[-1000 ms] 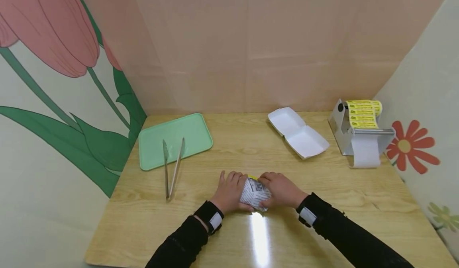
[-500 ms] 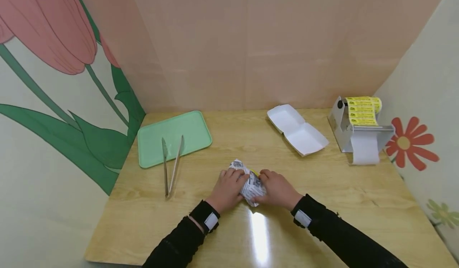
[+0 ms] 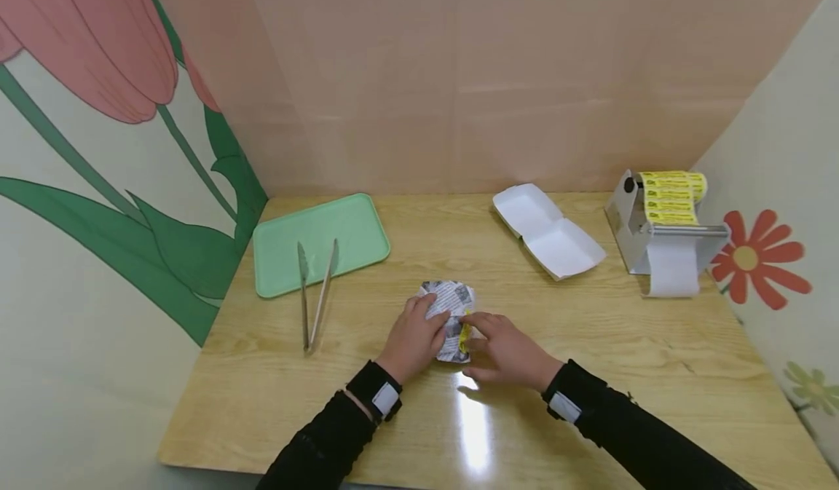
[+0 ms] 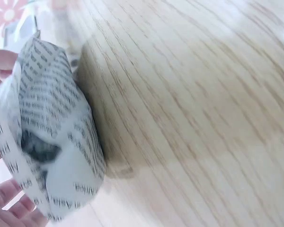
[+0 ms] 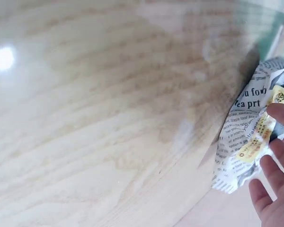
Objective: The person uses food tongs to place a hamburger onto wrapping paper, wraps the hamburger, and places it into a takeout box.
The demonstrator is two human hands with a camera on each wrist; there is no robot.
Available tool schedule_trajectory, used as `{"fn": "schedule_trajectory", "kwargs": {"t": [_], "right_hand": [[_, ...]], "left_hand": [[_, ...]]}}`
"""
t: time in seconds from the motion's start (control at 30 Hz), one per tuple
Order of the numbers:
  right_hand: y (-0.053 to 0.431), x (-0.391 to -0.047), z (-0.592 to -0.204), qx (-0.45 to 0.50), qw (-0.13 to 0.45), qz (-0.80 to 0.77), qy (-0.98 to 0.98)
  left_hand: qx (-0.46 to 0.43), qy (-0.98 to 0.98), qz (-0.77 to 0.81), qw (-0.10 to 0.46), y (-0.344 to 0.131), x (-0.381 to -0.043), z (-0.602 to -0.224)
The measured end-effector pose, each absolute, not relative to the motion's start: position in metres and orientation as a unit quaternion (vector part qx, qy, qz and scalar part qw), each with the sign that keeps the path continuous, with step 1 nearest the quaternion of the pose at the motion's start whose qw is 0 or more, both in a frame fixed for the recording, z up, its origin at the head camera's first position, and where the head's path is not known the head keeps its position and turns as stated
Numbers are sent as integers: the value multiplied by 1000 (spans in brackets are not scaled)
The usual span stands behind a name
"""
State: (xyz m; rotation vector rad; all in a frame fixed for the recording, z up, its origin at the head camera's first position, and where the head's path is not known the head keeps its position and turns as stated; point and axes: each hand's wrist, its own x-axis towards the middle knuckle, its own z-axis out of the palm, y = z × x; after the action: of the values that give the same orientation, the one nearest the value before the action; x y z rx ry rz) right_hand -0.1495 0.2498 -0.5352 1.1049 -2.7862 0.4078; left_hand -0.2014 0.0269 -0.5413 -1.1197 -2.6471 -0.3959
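A packet wrapped in newsprint-patterned paper (image 3: pixel 452 297) lies on the table between the two hands. A yellow sticker (image 3: pixel 465 332) is on its right side; in the right wrist view the sticker (image 5: pixel 256 137) runs along a paper fold. My left hand (image 3: pixel 413 336) holds the packet from the left, thumb and fingers on the paper. Spread fingers of my right hand (image 3: pixel 507 352) touch the sticker side with the index fingertip, the others slightly apart from it. The left wrist view shows the packet's folded end (image 4: pixel 57 142); what is inside is hidden.
Metal tongs (image 3: pixel 319 301) lean over the edge of a green tray (image 3: pixel 354 228) at back left. An open white clamshell box (image 3: pixel 550 231) stands at back right. Beyond it is a label dispenser (image 3: pixel 668 231) with a yellow roll, near the right wall.
The packet has turned and shifted slightly left and away, bringing the sticker to its right side. The right hand has loosened from its grip and spread its fingers; the left hand stays on the packet.
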Motion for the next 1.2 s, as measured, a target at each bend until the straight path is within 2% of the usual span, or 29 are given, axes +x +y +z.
{"fn": "schedule_trajectory", "kwargs": {"t": [0.2, 0.4, 0.5, 0.63, 0.73, 0.83, 0.93, 1.2], "right_hand": [[247, -150, -531, 380, 66, 114, -916], [251, -162, -529, 370, 103, 146, -912], [268, -175, -528, 299, 144, 168, -928], [310, -200, -527, 129, 185, 155, -962], [342, -214, -531, 16, 155, 124, -980], [364, -219, -538, -40, 101, 101, -989], [371, -219, -544, -49, 76, 98, -991], [359, -204, -562, -7, 96, 69, -993]], "left_hand": [[-394, -909, -90, 104, 28, -205, -534], [-401, -909, -79, 75, 28, -207, -524], [-404, -908, -90, 62, 28, -208, -523], [-402, -909, -96, 53, 28, -208, -525], [-401, -909, -98, 53, 29, -210, -526], [-404, -908, -99, 53, 29, -210, -527], [-405, -907, -98, 55, 29, -211, -526], [-401, -908, -107, 50, 28, -200, -534]]}}
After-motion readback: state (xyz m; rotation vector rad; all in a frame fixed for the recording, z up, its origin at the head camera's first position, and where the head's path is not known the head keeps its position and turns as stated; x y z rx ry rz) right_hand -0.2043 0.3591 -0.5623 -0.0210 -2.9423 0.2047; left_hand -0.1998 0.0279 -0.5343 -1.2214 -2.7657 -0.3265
